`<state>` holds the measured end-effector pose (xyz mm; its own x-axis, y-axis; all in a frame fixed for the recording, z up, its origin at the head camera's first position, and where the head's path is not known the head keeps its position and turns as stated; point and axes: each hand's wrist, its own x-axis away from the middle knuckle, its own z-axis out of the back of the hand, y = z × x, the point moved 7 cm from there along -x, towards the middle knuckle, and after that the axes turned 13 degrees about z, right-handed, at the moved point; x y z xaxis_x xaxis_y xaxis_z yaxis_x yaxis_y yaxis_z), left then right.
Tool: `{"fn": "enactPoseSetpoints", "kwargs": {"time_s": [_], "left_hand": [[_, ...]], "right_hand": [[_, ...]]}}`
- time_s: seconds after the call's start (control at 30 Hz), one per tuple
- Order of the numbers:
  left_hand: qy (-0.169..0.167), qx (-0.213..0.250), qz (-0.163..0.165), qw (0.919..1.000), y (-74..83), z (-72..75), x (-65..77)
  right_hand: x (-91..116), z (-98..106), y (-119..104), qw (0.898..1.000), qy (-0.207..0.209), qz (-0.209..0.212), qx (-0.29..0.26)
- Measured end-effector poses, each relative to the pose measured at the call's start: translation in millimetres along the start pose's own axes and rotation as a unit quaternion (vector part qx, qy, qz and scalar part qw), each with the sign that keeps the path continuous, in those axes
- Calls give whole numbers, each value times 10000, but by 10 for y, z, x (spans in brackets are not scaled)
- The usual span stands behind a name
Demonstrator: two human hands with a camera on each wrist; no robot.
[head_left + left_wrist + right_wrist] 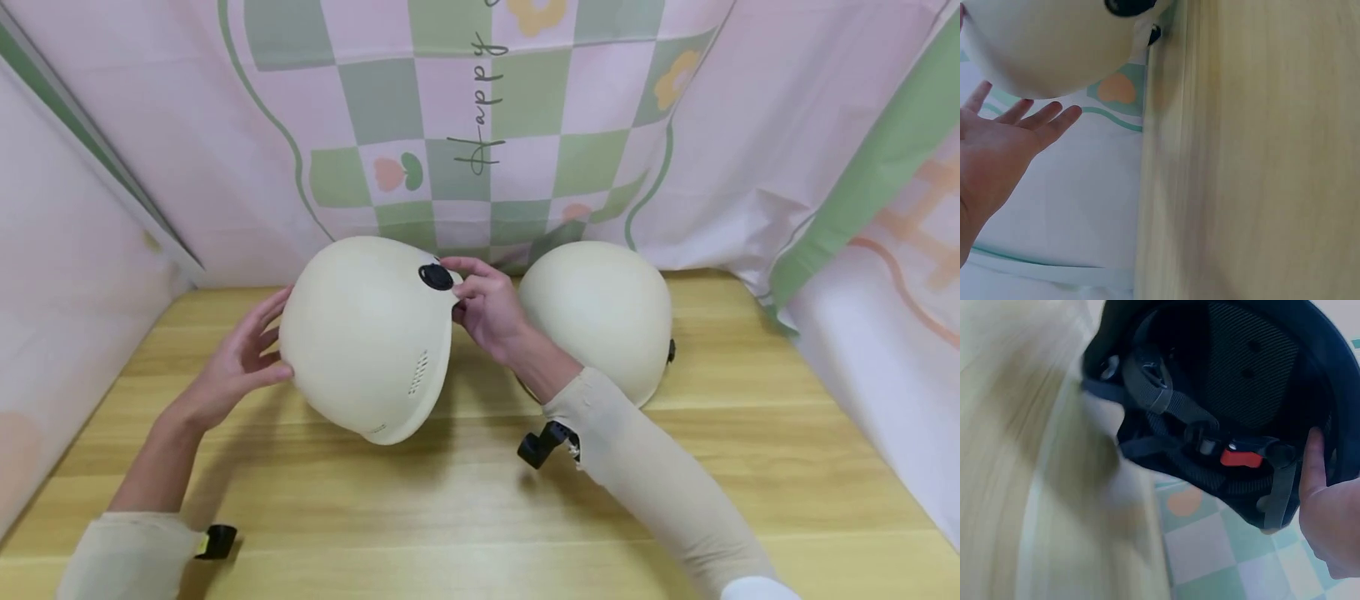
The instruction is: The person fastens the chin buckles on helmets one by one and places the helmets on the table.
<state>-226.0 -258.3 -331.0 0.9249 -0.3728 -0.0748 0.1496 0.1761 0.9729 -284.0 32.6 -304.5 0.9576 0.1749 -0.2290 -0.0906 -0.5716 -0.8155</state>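
Observation:
A cream helmet [360, 333] is held tilted above the table at centre left, a round black knob [436, 277] on its side. My right hand [487, 304] pinches its rim beside that knob. From the other side my left hand [243, 358] supports the shell with spread fingers; in the left wrist view these fingers [1041, 119] look nearly straight. Looking into the helmet, the right wrist view shows dark padding [1254, 356], grey chin straps [1179, 409] and a red buckle piece [1241, 457]. There my right thumb [1315, 465] lies against the inner rim.
A second cream helmet [600, 308] sits on the wooden table [375, 517] at the right, behind my right forearm. Patterned curtains [457, 100] rise behind the table and along both sides. Each sleeve carries a small black camera mount [542, 446].

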Motion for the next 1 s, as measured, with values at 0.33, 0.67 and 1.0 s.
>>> {"fn": "enactPoseSetpoints", "kwargs": {"time_s": [0.33,0.67,1.0], "left_hand": [[123,-49,106,9999,-45,16,21],[192,-172,57,9997,-30,17,16],[334,-354,121,9987,-57,9,-2]], "right_hand": [[62,122,112,9989,-97,-330,322],[88,177,158,9896,-649,-392,1224],[154,206,284,9754,-1072,-847,1728]]}}
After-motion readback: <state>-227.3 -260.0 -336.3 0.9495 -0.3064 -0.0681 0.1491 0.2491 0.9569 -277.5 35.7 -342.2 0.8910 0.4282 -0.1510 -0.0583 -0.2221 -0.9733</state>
